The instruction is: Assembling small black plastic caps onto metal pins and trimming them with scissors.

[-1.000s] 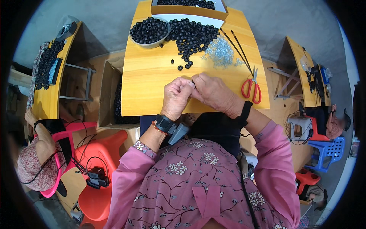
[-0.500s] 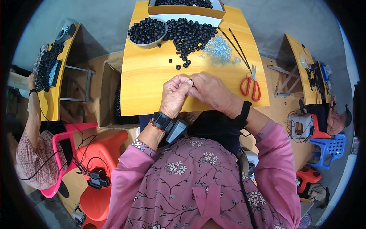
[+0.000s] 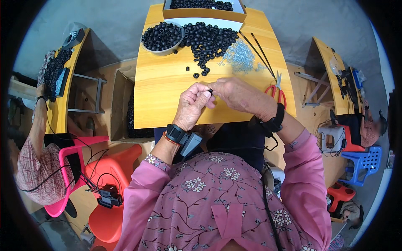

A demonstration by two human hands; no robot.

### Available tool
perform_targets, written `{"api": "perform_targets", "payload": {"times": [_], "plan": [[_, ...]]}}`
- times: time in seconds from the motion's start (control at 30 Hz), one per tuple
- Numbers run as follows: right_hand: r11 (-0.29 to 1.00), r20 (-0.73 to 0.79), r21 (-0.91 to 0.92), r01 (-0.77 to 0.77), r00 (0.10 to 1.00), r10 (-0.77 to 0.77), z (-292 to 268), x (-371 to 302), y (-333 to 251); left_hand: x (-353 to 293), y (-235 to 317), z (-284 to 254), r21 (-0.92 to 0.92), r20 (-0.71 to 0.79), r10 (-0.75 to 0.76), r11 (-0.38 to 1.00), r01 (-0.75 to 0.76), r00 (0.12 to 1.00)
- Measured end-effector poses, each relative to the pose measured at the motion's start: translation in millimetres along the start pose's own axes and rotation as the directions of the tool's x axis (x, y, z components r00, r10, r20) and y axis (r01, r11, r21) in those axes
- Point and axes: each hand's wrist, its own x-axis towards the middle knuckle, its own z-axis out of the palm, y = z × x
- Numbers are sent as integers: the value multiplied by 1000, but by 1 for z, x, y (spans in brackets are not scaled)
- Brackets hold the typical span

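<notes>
Over the front part of the yellow table [image 3: 159,100], my left hand [image 3: 190,104] pinches a small black bead-like piece [image 3: 210,91] between thumb and forefinger. My right hand [image 3: 245,98] meets it from the right, fingers curled and tips against the piece. Whatever its fingertips grip is covered by the hand itself. Just beyond, two loose black pieces with holes [image 3: 200,74] lie on the wood. Farther back spreads a heap of the same black pieces [image 3: 211,39], next to a full round bowl [image 3: 169,51]. A pile of tiny pale-blue bits [image 3: 239,56] lies to the heap's right.
Red-handled scissors [image 3: 279,90] and two thin black sticks [image 3: 259,52] lie on the right side. A box of black pieces [image 3: 205,14] stands at the back. An open carton [image 3: 121,100] sits left of the table. Another person's arm [image 3: 38,121] is far left.
My right hand has turned and its wrist has shifted slightly right, partly covering the scissors' handles. The black piece between my left fingers now shows more plainly.
</notes>
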Motion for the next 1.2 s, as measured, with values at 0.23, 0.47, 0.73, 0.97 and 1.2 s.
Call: {"api": "perform_targets", "payload": {"times": [0.23,0.47,0.73,0.97,1.2], "plan": [[988,-230,123,96,971,-66,3,2,-2,0,1,-7,-19,58,-30,999,31,998],[989,-128,109,95,988,-81,-4,0,4,0,3,-9,84,62,-80,994,75,995],[998,-47,33,50,998,-48,-5,1,-1,-2,2,-3,160,-17,-34,986,37,999],[966,-89,254,-40,994,64,0,-1,2,-1,1,-4,120,-5,-29,992,30,1000],[885,-58,448,-128,983,171,0,2,3,0,-1,-9,51,-15,-9,999,9,1000]]}}
